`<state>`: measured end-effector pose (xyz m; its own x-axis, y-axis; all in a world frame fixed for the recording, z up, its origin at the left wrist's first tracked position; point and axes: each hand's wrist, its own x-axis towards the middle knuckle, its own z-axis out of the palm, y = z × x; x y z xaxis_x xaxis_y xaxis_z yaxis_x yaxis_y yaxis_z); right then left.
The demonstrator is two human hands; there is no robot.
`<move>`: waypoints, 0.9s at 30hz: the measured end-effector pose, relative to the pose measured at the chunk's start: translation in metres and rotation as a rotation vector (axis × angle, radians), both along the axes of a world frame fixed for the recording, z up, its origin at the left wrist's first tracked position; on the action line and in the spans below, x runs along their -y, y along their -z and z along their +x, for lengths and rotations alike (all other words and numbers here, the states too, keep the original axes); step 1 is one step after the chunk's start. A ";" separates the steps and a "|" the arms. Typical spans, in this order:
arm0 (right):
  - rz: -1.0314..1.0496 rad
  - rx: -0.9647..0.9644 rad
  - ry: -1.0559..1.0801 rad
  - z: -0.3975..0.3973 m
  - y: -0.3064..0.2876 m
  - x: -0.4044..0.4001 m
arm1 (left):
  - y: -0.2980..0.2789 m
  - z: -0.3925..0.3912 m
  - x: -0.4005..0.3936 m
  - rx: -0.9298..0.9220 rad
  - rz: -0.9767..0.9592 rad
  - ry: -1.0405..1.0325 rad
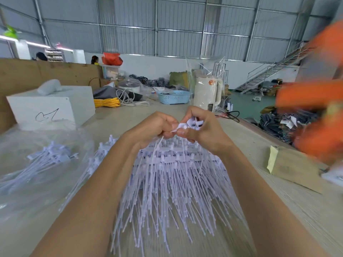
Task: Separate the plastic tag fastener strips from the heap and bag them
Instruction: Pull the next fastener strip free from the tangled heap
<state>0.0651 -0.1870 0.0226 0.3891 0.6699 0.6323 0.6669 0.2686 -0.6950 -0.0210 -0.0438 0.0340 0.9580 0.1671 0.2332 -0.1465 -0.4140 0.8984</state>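
Fastener strips [178, 182] fan out mid-frame over the desk [306, 210], heads up at the hands, likely so one strip peels off cleanly. Left hand [154, 127] pinches a strip end; right hand [200, 127] clamps the bunched heads. Forearms angle inward. Bag [33, 164] of finished strips sits lower left, within reach.

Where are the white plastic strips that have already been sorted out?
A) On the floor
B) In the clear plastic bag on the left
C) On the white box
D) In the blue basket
B: a small bundle of strips lies inside the clear plastic bag on the left.
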 end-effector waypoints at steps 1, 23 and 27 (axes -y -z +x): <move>-0.019 0.059 0.020 -0.001 -0.001 0.000 | 0.001 0.000 0.000 -0.021 -0.069 0.019; 0.455 -0.687 -0.075 0.025 -0.017 0.022 | -0.011 -0.005 0.008 -0.028 0.208 -0.053; 0.215 -0.670 -0.148 0.015 -0.015 0.020 | -0.012 -0.006 0.008 0.035 0.165 -0.087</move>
